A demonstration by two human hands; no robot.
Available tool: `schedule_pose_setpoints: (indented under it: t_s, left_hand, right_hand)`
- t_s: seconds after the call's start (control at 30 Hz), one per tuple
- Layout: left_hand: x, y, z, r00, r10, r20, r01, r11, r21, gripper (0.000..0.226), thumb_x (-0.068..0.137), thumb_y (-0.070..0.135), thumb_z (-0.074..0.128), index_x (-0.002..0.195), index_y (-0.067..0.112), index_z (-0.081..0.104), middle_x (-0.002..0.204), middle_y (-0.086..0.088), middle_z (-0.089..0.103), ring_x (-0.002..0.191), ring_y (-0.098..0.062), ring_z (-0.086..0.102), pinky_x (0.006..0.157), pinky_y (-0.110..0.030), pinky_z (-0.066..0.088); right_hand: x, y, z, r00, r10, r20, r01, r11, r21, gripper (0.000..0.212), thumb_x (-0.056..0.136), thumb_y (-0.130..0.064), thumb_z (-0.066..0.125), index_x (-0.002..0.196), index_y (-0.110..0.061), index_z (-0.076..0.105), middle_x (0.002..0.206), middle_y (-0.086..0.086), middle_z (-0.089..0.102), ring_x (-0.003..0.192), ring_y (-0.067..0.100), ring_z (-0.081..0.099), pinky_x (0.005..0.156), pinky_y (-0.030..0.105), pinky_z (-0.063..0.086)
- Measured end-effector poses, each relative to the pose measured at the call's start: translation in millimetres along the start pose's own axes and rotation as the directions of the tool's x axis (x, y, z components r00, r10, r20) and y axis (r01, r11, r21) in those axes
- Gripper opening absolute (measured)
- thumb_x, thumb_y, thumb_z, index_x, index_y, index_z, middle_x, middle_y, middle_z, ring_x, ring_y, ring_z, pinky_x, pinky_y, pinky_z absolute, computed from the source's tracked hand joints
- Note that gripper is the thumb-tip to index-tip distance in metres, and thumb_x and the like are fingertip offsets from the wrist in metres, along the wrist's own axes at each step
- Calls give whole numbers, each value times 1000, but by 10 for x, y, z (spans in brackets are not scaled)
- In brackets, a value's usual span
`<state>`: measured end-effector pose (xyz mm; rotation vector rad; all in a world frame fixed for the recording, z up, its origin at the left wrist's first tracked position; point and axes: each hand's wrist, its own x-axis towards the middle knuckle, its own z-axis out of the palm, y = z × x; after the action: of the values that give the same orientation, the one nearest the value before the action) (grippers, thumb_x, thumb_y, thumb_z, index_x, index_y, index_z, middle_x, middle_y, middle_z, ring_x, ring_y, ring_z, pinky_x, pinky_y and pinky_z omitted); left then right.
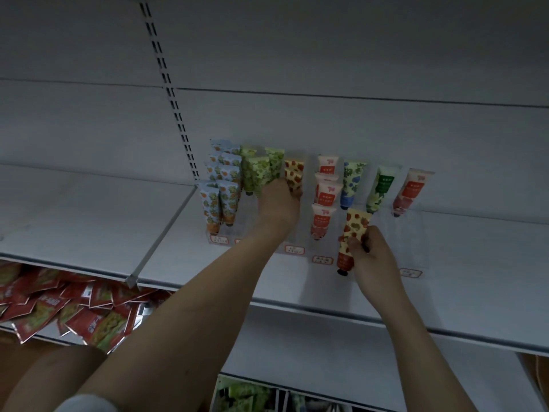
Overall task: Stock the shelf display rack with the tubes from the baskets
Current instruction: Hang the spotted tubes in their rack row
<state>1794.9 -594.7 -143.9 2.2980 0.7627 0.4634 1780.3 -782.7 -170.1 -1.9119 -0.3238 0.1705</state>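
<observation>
A clear display rack (416, 233) stands on a white shelf (326, 295) and holds rows of patterned tubes. Blue-and-orange tubes (219, 197) fill its left lane, with green tubes (261, 171) beside them. My left hand (279, 200) reaches into the rack and grips a green tube among those green ones. My right hand (374, 254) holds a yellow tube with red strawberries (353, 236), cap down, in front of the rack. Further right stand pink-and-red tubes (325, 197), a blue flowered tube (352, 182), a green-label tube (381, 188) and a red-label tube (411, 190).
Small price labels (322, 259) sit along the rack's front. A slotted upright (169, 90) runs up the back panel. Red snack packets (68, 307) lie heaped on the lower shelf at left. Green packets (243, 396) show at the bottom.
</observation>
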Motion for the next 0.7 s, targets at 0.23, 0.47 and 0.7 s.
schedule_pose_setpoints:
  t_s: [0.23,0.47,0.7]
  left_hand:
    - [-48,9,30,1000,5,-12,-4,999,34,23,99,19,53,101,1,66,97,-15,67,88,-28,63,62,-31,43]
    - [-248,-73,88,995,28,-93,-39,991,-127,18,95,21,54,106,9,61,94,-10,64,86,-25,62,64,-29,44]
    - [-721,-278,-132,980,191,-47,-196,972,-133,42,98,12,52,140,14,49,129,-2,60,109,-16,57,83,-18,42]
  right_hand:
    - [-2,5,5,1000,-6,8,6,1000,-7,19,102,-15,44,84,-21,44,80,0,56,69,10,54,46,9,35]
    - [-2,13,13,1000,1,2,-1,1000,-24,14,102,-17,44,88,-16,46,81,3,56,70,13,53,55,20,36]
    - [-7,-19,-126,995,8,-100,9,987,163,12,97,-15,54,107,-20,56,106,0,67,97,16,65,84,38,54]
